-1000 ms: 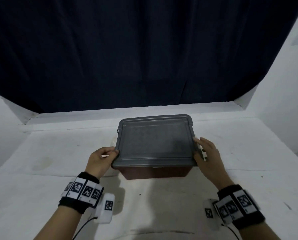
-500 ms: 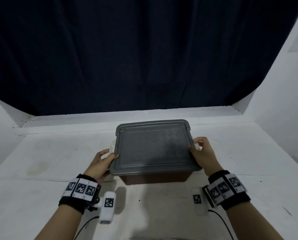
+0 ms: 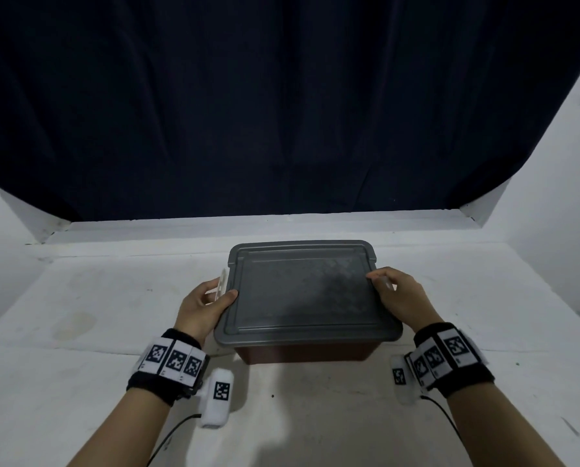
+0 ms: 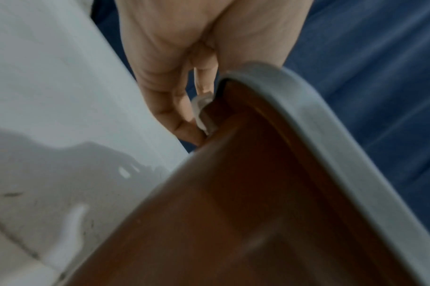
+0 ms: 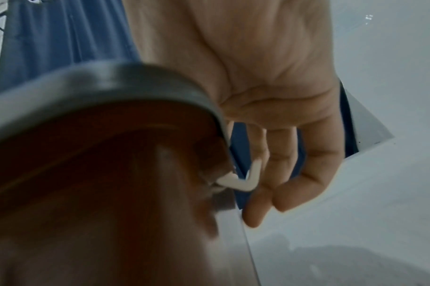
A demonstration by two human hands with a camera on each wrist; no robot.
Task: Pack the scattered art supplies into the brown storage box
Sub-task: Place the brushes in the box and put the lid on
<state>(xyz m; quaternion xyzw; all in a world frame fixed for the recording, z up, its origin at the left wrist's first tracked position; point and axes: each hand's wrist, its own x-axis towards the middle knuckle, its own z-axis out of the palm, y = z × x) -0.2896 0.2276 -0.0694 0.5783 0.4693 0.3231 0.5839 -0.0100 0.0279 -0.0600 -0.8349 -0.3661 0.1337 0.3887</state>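
**Both hands at the side latches of the lidded box**

The brown storage box [image 3: 307,353] sits on the white table [image 3: 79,332] in the middle of the head view, its grey lid [image 3: 307,291] on top and covering the whole opening. What is inside cannot be seen.

The left hand [image 3: 204,306] is at the box's 9 o'clock side. Its thumb lies on the lid's edge, and its fingers curl round the white latch [image 3: 221,284] that stands up beside the lid. The left wrist view shows the fingertips [image 4: 184,125] pressed against that latch [image 4: 200,112] just under the lid's rim [image 4: 307,108].

The right hand [image 3: 401,296] is at the 3 o'clock side, thumb on the lid's edge, fingers curled over the side. In the right wrist view its fingers [image 5: 270,174] are hooked behind the other white latch [image 5: 243,178], which is bent outward from the brown wall [image 5: 111,193].

A dark curtain [image 3: 281,96] hangs at 12 o'clock behind the table. Each wrist carries a black band with printed markers [image 3: 174,360] and a small white camera unit [image 3: 216,397].
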